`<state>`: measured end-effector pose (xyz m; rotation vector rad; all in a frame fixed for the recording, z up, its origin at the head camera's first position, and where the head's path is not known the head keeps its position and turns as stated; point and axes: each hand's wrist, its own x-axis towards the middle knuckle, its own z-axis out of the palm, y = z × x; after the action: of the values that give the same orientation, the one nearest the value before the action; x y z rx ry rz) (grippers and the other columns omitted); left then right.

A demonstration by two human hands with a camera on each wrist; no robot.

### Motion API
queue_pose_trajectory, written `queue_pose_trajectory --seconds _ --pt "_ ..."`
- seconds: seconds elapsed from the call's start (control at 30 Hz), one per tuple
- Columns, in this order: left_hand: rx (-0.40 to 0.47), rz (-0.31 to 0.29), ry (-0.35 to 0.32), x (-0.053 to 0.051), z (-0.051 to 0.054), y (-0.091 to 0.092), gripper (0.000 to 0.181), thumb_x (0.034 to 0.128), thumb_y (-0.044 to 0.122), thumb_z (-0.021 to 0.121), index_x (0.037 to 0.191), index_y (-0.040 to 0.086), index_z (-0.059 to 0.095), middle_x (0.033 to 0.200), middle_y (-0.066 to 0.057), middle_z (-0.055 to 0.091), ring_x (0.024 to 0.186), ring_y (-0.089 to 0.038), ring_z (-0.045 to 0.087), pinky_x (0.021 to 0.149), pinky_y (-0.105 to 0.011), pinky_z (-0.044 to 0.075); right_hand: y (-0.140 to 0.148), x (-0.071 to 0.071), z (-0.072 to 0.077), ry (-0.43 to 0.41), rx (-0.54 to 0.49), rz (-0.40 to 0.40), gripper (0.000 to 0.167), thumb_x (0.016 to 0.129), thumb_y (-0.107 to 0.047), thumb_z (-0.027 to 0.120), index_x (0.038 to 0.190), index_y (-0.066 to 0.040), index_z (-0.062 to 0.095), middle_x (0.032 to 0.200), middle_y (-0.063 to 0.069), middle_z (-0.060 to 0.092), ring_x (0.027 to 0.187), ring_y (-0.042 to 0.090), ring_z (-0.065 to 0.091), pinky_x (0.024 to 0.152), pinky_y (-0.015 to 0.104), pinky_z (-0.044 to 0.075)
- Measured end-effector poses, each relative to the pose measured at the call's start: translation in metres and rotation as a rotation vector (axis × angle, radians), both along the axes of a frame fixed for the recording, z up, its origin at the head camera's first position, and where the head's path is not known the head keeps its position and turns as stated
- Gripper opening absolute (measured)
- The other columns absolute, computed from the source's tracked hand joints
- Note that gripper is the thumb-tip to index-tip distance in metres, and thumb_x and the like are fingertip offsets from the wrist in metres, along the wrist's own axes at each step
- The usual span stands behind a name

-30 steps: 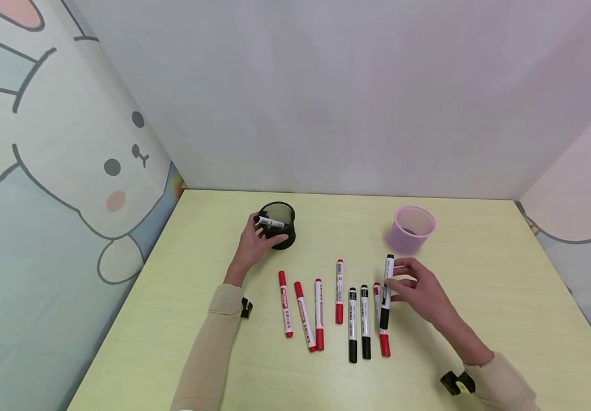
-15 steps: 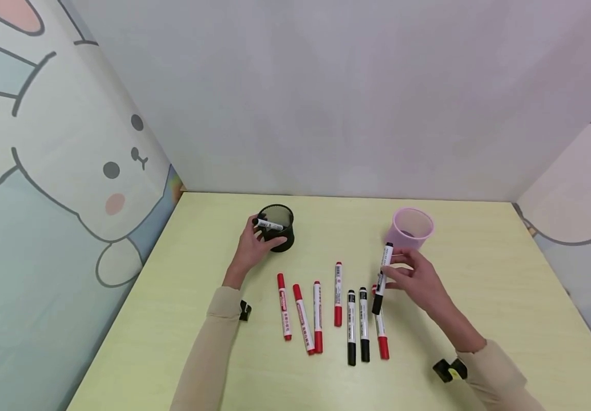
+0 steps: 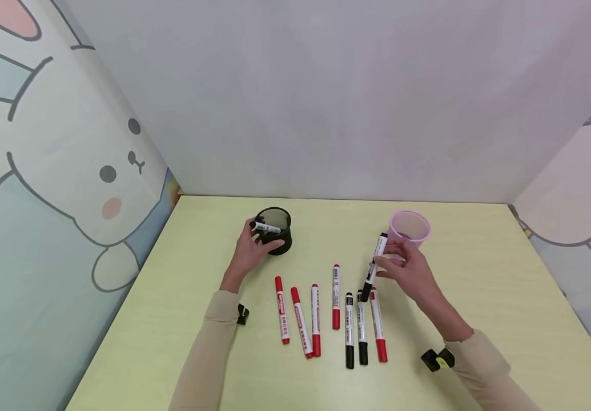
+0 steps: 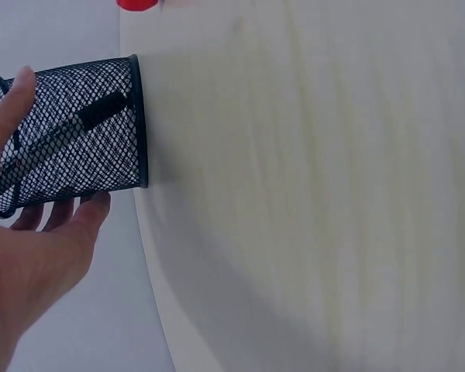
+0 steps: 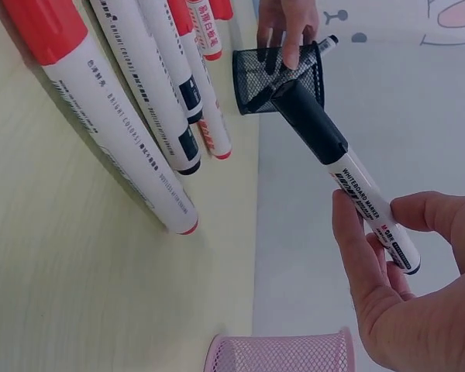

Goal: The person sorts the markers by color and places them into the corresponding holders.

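While the left hand [image 3: 251, 251] grips a black wire-mesh cylindrical cup [image 3: 284, 243], left of centre in the head view, the right hand [image 3: 410, 271], right of centre, pinches a white-barrelled, black-capped whiteboard marker [image 3: 378, 251] between thumb and fingers.

Held marker: tilted, capped end lowest, raised clear of the pale yellow wood-grain counter [image 3: 511, 297]; in the right wrist view it runs diagonally across the upper right.

Black cup: upright on the counter, containing one white-and-black marker [image 3: 267, 228], leaning, its end projecting past the rim.

Pink mesh cylindrical cup [image 3: 411, 221]: right of centre, partly hidden behind the right hand; bottom edge of the right wrist view.

Lying on the counter, lower middle of the head view: five white markers with red caps [image 3: 336, 297], four at the left of the group and one at its right end; between these, two white markers with black caps [image 3: 349, 331], side by side.

Sleeves: beige, both arms.
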<state>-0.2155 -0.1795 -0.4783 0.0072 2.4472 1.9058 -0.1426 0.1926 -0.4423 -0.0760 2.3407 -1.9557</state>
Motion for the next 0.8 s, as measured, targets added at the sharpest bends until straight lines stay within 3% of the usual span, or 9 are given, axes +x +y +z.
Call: queue_pose_trajectory --seconds 0.07,0.17,0.23,0.8 --pt "-0.001 -0.002 -0.009 0.0 0.0 0.0 0.092 0.0864 0.013 0.085 0.156 0.003 0.026 0.156 -0.023 0.037 0.147 -0.039 0.035 0.12 -0.047 0.033 -0.002 -0.002 0.001 0.006 -0.008 -0.01 0.052 0.097 -0.005 0.069 0.138 0.009 0.041 0.124 0.029 0.054 0.093 0.007 0.068 0.082 0.049 0.061" --pt "0.007 0.0 -0.003 -0.008 -0.014 -0.004 0.095 0.0854 0.018 0.086 0.158 0.006 0.025 0.157 -0.021 0.036 0.147 -0.038 0.035 0.12 -0.046 0.034 -0.004 -0.005 0.001 0.013 -0.03 -0.018 0.051 0.097 -0.005 0.069 0.138 0.009 0.04 0.124 0.028 0.053 0.093 0.007 0.068 0.083 0.049 0.061" --pt "0.014 0.002 0.007 -0.008 -0.017 -0.004 0.097 0.0848 0.019 0.087 0.158 0.008 0.025 0.157 -0.02 0.037 0.147 -0.037 0.036 0.12 -0.045 0.034 -0.006 -0.007 0.002 0.014 -0.038 -0.021 0.052 0.098 -0.006 0.069 0.138 0.009 0.04 0.124 0.028 0.053 0.094 0.007 0.068 0.084 0.049 0.061" --pt "0.006 0.006 0.065 -0.006 -0.02 -0.005 0.092 0.0823 0.024 0.089 0.153 0.008 0.032 0.151 -0.016 0.043 0.143 -0.034 0.041 0.117 -0.046 0.038 -0.023 -0.029 0.007 0.028 -0.153 -0.047 0.045 0.097 -0.001 0.068 0.132 0.006 0.041 0.121 0.021 0.056 0.092 0.009 0.07 0.08 0.041 0.062"
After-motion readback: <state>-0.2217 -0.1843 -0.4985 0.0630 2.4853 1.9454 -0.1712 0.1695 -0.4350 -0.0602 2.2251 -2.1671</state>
